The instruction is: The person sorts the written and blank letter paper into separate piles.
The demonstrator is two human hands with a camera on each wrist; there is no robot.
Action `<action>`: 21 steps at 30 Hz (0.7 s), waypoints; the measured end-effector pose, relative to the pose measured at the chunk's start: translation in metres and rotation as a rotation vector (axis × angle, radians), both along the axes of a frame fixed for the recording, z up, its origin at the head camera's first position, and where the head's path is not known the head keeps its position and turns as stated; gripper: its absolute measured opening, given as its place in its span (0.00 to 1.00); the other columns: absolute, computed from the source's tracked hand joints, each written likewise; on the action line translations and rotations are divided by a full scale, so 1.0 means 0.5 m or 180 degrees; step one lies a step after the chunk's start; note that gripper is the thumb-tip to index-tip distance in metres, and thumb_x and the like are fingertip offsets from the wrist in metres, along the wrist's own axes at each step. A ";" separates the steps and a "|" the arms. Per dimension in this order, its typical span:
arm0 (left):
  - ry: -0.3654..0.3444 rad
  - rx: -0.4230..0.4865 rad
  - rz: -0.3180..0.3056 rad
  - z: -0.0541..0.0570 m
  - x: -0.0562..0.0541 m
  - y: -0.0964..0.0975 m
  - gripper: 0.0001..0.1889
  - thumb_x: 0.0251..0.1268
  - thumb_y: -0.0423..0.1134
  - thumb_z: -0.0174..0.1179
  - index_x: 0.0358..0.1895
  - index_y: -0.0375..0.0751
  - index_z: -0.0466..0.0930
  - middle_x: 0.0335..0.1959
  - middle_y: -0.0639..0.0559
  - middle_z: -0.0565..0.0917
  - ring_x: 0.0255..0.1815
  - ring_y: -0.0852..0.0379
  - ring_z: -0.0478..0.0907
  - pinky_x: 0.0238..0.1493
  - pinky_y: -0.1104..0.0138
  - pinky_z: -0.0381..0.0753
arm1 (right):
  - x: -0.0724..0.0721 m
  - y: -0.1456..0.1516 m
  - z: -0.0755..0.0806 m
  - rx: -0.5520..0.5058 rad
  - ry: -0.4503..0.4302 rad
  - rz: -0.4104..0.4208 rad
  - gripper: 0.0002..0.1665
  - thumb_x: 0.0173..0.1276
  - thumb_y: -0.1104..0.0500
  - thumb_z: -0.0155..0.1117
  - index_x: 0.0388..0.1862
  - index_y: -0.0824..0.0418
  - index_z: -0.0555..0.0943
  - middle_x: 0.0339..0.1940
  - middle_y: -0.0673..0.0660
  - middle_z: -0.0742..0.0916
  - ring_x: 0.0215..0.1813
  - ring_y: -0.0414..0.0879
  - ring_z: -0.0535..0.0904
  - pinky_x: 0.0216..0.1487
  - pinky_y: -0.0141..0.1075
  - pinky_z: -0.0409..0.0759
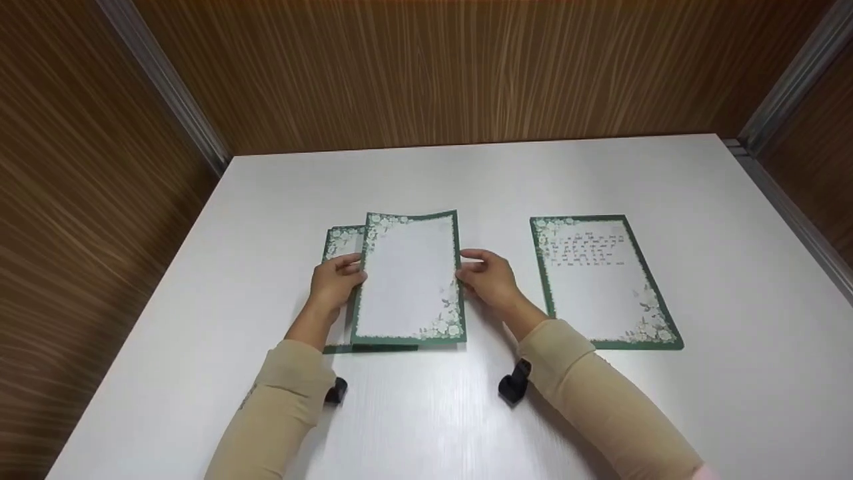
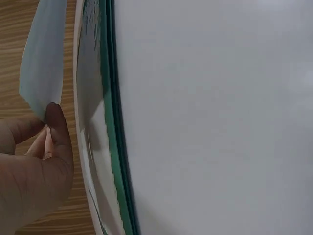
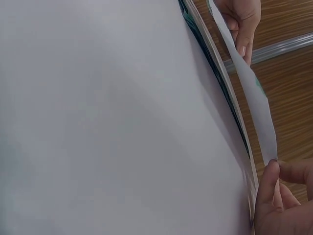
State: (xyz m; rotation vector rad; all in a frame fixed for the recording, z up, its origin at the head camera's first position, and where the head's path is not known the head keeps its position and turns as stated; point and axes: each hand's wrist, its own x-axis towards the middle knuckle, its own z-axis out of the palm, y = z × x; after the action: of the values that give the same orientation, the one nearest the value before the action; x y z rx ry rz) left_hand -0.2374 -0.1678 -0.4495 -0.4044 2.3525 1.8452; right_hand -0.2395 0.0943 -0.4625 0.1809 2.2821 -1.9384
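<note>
A sheet of stationery paper (image 1: 410,280) with a green floral border and a blank middle is held up off the table by both hands. My left hand (image 1: 335,283) pinches its left edge between thumb and fingers; the left wrist view shows the pale back of the sheet (image 2: 45,58). At the opposite edge my right hand (image 1: 490,280) pinches it too, and the right wrist view shows the sheet (image 3: 257,107) stretched between both hands. Partly hidden beneath it lies a stack of like paper (image 1: 338,340), its layered green edge (image 2: 115,122) showing in the left wrist view.
To the right, another stack of bordered paper (image 1: 600,293) has lines of writing on its top sheet. The white table (image 1: 493,180) meets wood-grain panels (image 1: 426,73) at the back. Black wrist devices (image 1: 513,383) hang below the rolled sleeves.
</note>
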 end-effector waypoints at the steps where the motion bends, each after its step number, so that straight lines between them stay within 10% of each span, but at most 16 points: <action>1: -0.0011 -0.0002 0.0004 0.001 0.000 -0.005 0.23 0.65 0.27 0.58 0.63 0.36 0.72 0.56 0.40 0.76 0.57 0.49 0.72 0.57 0.64 0.73 | 0.000 -0.006 0.000 0.0012 0.0000 -0.0015 0.24 0.64 0.70 0.63 0.60 0.67 0.75 0.44 0.63 0.85 0.28 0.40 0.78 0.27 0.28 0.78; 21: -0.0016 0.0006 0.0016 0.001 0.010 -0.092 0.23 0.68 0.28 0.54 0.66 0.36 0.68 0.61 0.40 0.71 0.62 0.50 0.68 0.59 0.64 0.71 | -0.001 -0.102 0.001 0.0129 -0.0008 0.0012 0.24 0.63 0.69 0.64 0.59 0.63 0.76 0.42 0.58 0.83 0.38 0.46 0.81 0.35 0.32 0.81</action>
State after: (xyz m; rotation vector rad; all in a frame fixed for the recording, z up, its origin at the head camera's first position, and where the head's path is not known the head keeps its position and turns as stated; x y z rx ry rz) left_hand -0.2326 -0.2136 -0.4489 -0.4147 2.3484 1.8463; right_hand -0.2402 0.0434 -0.4620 0.1831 2.3198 -1.8900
